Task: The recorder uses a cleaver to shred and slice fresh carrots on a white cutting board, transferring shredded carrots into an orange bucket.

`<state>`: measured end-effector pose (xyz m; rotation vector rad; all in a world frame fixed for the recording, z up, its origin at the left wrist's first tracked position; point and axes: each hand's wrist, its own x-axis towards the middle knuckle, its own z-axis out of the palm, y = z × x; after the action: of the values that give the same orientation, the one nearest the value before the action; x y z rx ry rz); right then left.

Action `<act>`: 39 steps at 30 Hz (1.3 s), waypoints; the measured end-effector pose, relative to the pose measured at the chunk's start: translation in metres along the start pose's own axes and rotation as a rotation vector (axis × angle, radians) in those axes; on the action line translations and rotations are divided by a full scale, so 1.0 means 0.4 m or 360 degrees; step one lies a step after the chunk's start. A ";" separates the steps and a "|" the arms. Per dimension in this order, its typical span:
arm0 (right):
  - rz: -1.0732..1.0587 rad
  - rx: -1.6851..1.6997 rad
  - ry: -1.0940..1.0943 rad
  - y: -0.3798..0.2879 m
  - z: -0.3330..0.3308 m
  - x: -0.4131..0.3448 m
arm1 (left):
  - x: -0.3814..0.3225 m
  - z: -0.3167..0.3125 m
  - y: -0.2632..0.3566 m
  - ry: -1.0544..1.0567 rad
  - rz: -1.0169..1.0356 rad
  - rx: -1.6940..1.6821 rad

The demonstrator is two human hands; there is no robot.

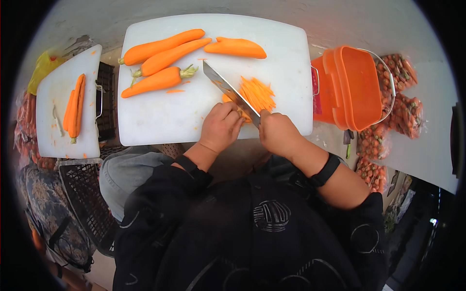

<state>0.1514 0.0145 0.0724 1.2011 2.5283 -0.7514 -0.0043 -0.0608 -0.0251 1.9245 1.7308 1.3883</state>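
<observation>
My right hand (278, 132) grips the handle of a broad kitchen knife (233, 92), its blade slanting up and left across the white cutting board (160, 120). Under my left hand (222, 123) are carrot slices (244, 114), pressed down with bent fingers beside the blade; the palm hides part of them. Just right of the blade lies a pile of thin carrot shreds (257, 94). Toward the board's upper left rest three whole peeled carrots (160, 82), one with a green stem stub. A cut carrot piece (236, 48) sits near the far edge.
At right stands an orange plastic bucket (358, 91) with a wire handle, beside bagged carrots (406, 112). A second cutting board (54, 91) at left holds carrots (76, 109) and a peeler (57, 120). A black plastic crate (85, 200) is near my left leg.
</observation>
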 end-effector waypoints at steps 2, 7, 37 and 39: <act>0.0021 0.0121 0.0133 0.011 0.016 0.006 | 0.000 -0.002 0.001 -0.0009 -0.0006 -0.0001; 0.0029 0.0325 0.0326 0.042 0.033 -0.002 | -0.002 -0.003 0.001 0.0015 0.0003 0.0007; 0.0001 -0.0057 -0.0011 -0.006 -0.001 -0.011 | -0.003 0.003 -0.004 0.0005 0.0032 0.0008; -0.0003 -0.0038 0.0056 0.001 0.012 -0.007 | -0.004 0.002 -0.004 -0.0005 0.0024 0.0016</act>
<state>0.1534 0.0101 0.0696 1.2150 2.5597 -0.7046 -0.0046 -0.0614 -0.0273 1.9479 1.7285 1.3835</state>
